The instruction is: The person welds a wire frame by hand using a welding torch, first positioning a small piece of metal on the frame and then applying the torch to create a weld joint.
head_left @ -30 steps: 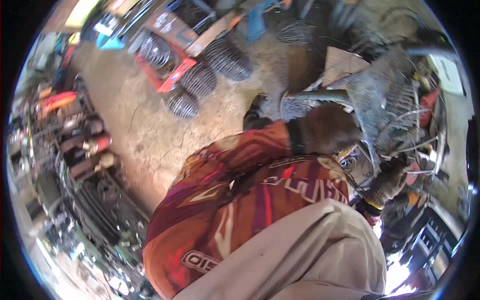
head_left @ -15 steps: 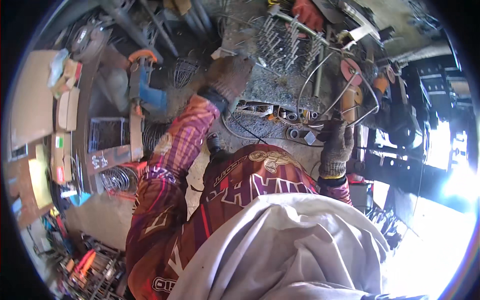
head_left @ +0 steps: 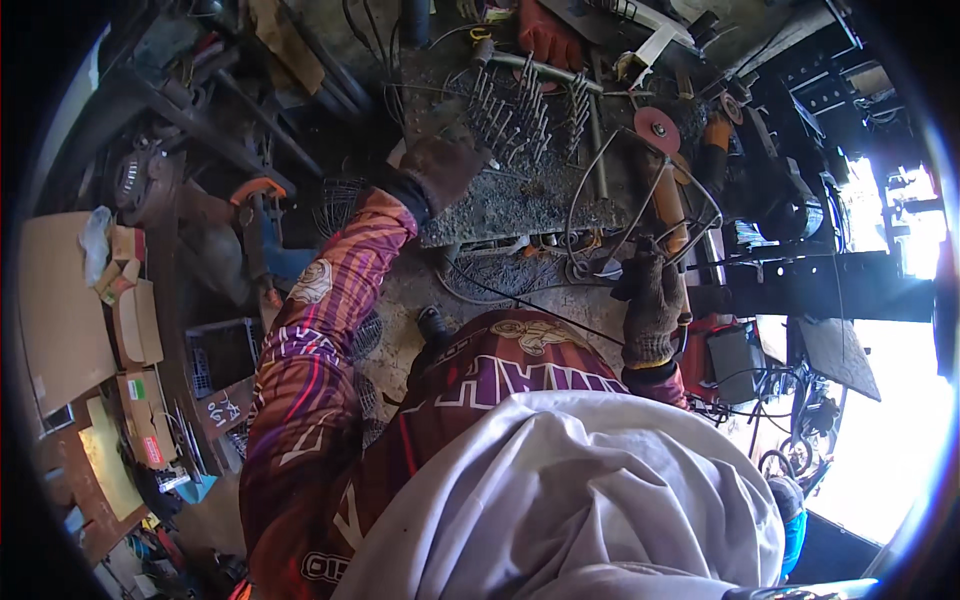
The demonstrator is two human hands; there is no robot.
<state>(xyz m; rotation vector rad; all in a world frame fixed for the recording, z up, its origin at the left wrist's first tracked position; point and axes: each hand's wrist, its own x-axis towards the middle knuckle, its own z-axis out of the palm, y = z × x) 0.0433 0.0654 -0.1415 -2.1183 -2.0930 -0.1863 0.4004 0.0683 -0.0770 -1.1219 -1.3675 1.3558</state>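
Observation:
My left hand [head_left: 440, 178], in a dark knit glove, is closed at the left side of a gritty metal workbench [head_left: 490, 215]. A small pale piece [head_left: 397, 154] shows beside it; what its fingers hold is hidden. On the right, my right hand [head_left: 650, 305], in a grey-brown glove, is closed around a bent wire frame [head_left: 712, 200]. The frame's thin loops rise above the hand and over the bench's right end. An angle grinder [head_left: 668, 205] with an orange body and a reddish disc [head_left: 657, 130] lies behind the loops.
Several short metal rods [head_left: 520, 110] stand in rows on the bench, with a red glove [head_left: 550, 35] beyond. Cardboard boxes [head_left: 70, 310] and a blue tool [head_left: 285, 260] are at left. A dark cable [head_left: 520, 300] hangs in front. Someone in blue [head_left: 793, 545] shows at lower right.
The whole view has shifted, so the bench and both hands sit further left. My right hand still holds the wire frame, now lower in view. A person in blue has come into view.

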